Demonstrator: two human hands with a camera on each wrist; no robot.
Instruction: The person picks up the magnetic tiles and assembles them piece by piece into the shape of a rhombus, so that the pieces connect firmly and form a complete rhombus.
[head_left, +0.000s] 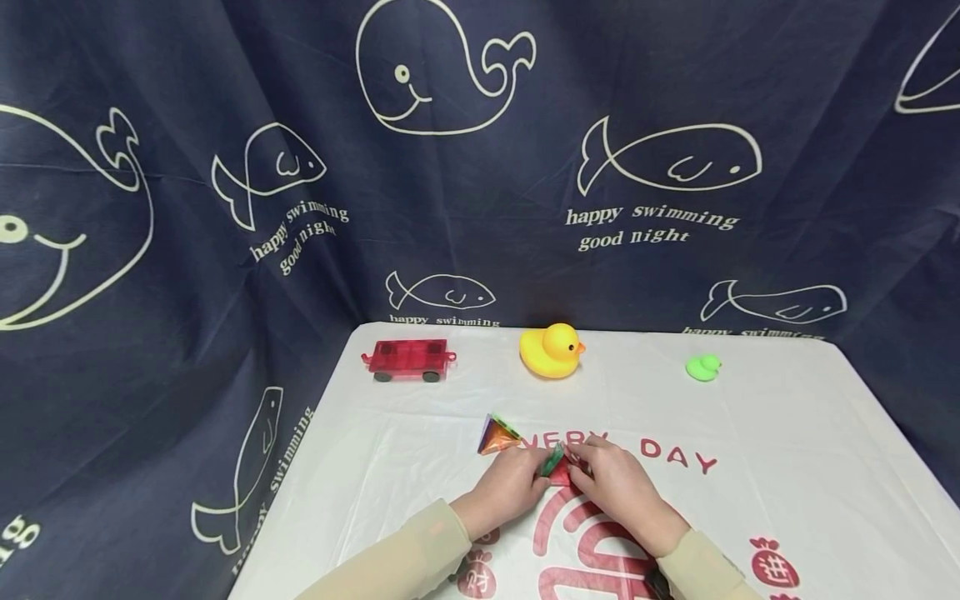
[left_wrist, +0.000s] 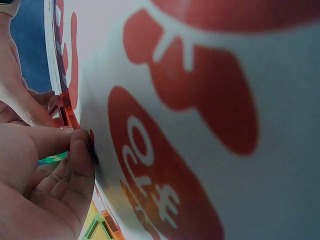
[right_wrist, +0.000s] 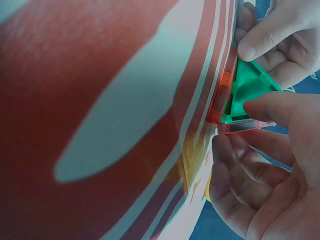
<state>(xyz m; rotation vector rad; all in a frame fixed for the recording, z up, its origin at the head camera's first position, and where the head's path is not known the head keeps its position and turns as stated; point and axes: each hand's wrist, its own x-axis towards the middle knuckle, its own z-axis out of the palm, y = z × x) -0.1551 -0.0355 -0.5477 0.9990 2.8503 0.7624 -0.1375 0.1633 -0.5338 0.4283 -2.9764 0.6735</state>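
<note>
My left hand [head_left: 510,479] pinches a green triangular magnetic tile [right_wrist: 252,90] by one corner; the tile stands tilted up from the tabletop. From the other side my right hand [head_left: 618,483] holds a pink see-through tile [right_wrist: 242,126], with its thumb over the green tile's edge. A red-orange tile [right_wrist: 221,97] lies low along the base of the green one, against the tabletop. The three tiles meet edge to edge, though fingers cover part of the joins. Just beyond my left hand stands a small pyramid of orange, purple and green tiles [head_left: 497,436].
Along the back of the white printed tabletop [head_left: 787,417] stand a red wheeled wagon base [head_left: 408,356], a yellow duck [head_left: 551,352] and a small green duck [head_left: 703,367]. A dark blue curtain [head_left: 480,208] with fish drawings hangs behind and at the sides.
</note>
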